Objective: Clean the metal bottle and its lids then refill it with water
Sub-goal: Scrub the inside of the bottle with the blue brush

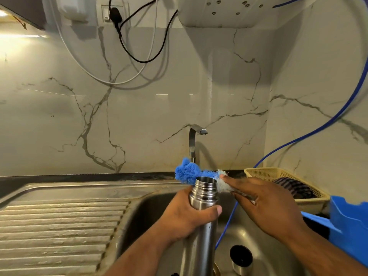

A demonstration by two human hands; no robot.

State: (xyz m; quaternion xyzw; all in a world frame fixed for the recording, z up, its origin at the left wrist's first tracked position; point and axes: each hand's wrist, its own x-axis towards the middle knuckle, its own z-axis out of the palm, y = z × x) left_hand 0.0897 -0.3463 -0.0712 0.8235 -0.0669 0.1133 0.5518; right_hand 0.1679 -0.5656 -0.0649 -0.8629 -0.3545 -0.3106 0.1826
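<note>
Scrubbing seems only begun: the left hand grips the uncapped metal bottle upright over the sink, the right hand holds a bottle brush across its mouth, not inside, one lid waits in the basin at five o'clock, refilling undone.

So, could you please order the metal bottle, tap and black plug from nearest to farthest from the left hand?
1. Metal bottle, gripped by the left hand.
2. Tap, behind the sink.
3. Black plug, far up, top left.
</note>
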